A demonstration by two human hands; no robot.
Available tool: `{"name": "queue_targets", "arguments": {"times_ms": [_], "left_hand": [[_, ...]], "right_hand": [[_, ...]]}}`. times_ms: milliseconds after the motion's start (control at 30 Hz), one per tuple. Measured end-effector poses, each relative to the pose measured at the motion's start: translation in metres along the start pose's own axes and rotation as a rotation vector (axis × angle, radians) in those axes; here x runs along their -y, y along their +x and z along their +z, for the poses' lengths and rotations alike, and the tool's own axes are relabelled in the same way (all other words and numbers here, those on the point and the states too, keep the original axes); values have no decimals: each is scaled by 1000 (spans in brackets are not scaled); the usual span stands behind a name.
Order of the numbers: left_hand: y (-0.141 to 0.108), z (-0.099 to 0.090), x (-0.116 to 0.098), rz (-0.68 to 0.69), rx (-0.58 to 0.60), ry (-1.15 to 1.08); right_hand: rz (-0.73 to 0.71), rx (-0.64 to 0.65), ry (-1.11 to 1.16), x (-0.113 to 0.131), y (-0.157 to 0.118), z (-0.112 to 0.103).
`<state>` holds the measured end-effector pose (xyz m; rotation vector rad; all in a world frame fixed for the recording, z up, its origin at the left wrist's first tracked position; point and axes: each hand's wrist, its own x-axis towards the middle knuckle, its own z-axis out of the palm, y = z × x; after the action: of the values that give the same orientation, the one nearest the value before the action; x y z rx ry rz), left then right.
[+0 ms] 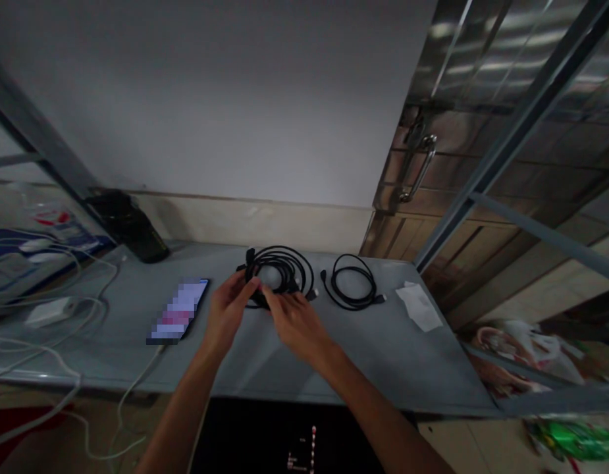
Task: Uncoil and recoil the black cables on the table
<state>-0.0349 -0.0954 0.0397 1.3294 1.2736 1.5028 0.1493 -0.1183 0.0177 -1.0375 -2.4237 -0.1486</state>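
A thick coil of black cable (304,262) lies over the grey tabletop in the middle, with plug ends sticking out at its left and right. My left hand (228,304) pinches the coil's near left side between thumb and fingers. Close beside it, my right hand (295,321) has its fingers closed on the coil's near edge, thumb and index almost meeting the left thumb. My fingers hide part of the loops. To the right, apart from both hands, rests a smaller coiled black cable (353,304) with a plug at each end.
A phone (180,309) with a white charging cable (136,383) lies to the left. Behind it leans a dark bottle (136,227). A white adapter (52,312) and tangled white cords sit further left. Crumpled white paper (419,306) lies right. Grey metal posts (511,131) flank the table (383,368).
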Motion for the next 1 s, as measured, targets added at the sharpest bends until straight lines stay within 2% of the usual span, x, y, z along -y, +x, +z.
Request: {"name": "queue_targets", "arguments": {"times_ms": [133, 233, 300, 367, 500, 667, 767, 933, 1000], "left_hand": [[41, -9, 38, 97, -81, 377], [47, -18, 71, 200, -213, 645], [42, -20, 84, 259, -268, 767], [36, -20, 85, 337, -235, 844], [27, -14, 73, 500, -35, 895], [25, -11, 69, 551, 148, 905], [24, -9, 70, 542, 151, 920], [24, -3, 74, 479, 31, 964], [25, -2, 76, 483, 33, 941]], "right_hand": [[36, 55, -32, -30, 26, 25], [47, 61, 11, -39, 27, 49], [75, 33, 79, -42, 24, 60], [107, 13, 149, -45, 21, 66], [124, 40, 199, -48, 21, 67], [116, 88, 148, -49, 22, 63], [105, 97, 130, -50, 21, 62], [93, 51, 178, -57, 19, 63], [75, 68, 192, -59, 19, 62]]}}
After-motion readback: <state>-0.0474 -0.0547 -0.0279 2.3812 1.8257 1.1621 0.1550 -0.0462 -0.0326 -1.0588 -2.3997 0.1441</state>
